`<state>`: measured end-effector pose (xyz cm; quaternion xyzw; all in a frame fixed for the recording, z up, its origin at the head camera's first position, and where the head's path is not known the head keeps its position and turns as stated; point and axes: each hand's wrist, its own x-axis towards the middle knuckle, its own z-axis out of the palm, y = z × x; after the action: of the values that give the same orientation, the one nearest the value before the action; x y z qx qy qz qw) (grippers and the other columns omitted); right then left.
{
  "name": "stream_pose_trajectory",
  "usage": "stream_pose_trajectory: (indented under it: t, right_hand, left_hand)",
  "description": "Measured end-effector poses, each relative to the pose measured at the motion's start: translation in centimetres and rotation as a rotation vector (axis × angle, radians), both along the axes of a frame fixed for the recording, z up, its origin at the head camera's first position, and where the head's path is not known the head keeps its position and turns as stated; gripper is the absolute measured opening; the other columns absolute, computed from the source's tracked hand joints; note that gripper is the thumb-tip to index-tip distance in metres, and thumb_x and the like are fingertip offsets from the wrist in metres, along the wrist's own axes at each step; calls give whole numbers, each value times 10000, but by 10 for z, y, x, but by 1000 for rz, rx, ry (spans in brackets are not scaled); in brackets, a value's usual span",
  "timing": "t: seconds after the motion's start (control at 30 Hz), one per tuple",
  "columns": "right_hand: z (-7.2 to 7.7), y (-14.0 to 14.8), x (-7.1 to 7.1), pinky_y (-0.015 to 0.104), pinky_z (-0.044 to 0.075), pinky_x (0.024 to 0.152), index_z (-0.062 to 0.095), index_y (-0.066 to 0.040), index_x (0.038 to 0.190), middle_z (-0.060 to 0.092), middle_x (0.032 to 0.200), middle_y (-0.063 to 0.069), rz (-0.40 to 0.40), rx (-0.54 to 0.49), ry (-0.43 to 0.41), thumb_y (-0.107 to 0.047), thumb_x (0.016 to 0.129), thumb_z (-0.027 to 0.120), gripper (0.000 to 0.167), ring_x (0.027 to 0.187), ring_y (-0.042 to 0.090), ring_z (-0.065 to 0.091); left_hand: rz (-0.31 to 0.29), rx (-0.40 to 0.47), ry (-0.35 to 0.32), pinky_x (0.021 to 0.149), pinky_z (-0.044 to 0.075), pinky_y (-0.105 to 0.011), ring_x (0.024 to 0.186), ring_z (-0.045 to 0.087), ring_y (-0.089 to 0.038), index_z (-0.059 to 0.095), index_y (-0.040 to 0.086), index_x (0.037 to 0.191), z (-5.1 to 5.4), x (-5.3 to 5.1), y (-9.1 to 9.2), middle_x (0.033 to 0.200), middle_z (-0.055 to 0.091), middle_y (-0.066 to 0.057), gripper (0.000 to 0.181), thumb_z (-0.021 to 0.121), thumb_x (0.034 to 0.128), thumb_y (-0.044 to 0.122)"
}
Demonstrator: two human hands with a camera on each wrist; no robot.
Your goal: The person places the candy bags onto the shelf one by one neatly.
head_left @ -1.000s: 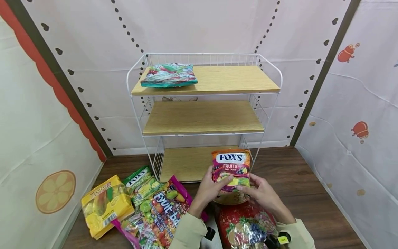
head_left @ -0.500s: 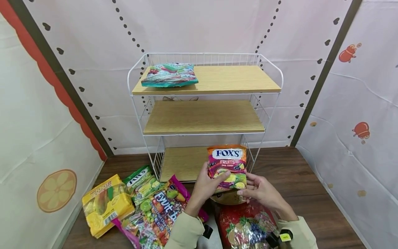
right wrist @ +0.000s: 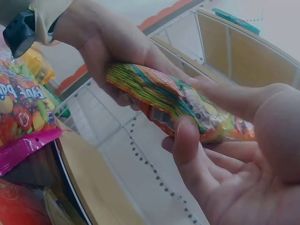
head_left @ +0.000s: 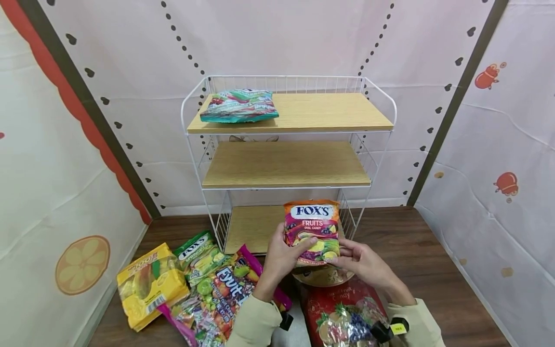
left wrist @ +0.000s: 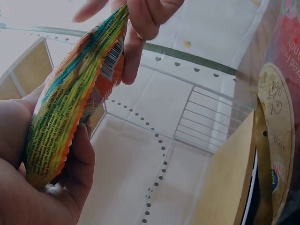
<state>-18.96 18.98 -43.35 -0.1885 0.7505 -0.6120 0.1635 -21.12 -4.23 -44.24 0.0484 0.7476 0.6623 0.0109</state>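
An orange and purple FOX'S fruit candy bag (head_left: 311,223) is held upright in front of the rack's bottom shelf. My left hand (head_left: 279,258) grips its left side, thumb across the front. My right hand (head_left: 368,270) pinches its lower right corner between thumb and fingers. In the left wrist view the candy bag (left wrist: 77,101) shows its folded edge and a barcode, with my left hand (left wrist: 35,173) around its lower end. The right wrist view shows my right hand (right wrist: 243,168) on one end of the candy bag (right wrist: 161,96). Fingers behind the bag are partly hidden.
A white wire rack with wooden shelves (head_left: 286,164) stands at the back. A teal candy bag (head_left: 240,106) lies on its top shelf. Yellow (head_left: 151,286), green FOX'S (head_left: 201,255) and purple-edged (head_left: 225,294) candy bags lie left. A red candy bag (head_left: 342,308) lies below my hands.
Both hands have shifted the FOX'S candy bag a little to the left and slightly upward, and its lower front shows more. The other bags stay where they were.
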Motion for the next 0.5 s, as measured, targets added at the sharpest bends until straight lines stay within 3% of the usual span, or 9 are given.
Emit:
stream_pose_trajectory:
  t: [0.17, 0.33, 0.5]
  right_hand:
    - [4, -12, 3, 274, 562, 850, 370, 55, 1482, 643, 1258, 220, -178, 71, -2, -318, 1006, 589, 643, 1029, 209, 681]
    - [6, -19, 4, 336, 572, 853, 446, -7, 1449, 671, 1215, 181, -230, 24, 0, -316, 993, 609, 575, 994, 219, 687]
    - [15, -21, 6, 327, 574, 850, 487, -40, 1419, 678, 1204, 169, -258, -35, 18, -314, 988, 618, 527, 983, 216, 696]
  left_hand:
    - [-16, 10, 25, 794, 596, -351, 934, 697, -207, 452, 133, 1378, 4, 1, 0, 1147, 669, -81, 740, 817, 805, 427]
    - [-41, 21, 43, 803, 594, -352, 946, 695, -202, 445, 143, 1388, 12, 4, -2, 1157, 671, -76, 732, 809, 817, 419]
    - [-117, 65, 34, 815, 593, -369, 957, 701, -225, 434, 175, 1389, 28, 10, -9, 1175, 677, -93, 684, 797, 842, 368]
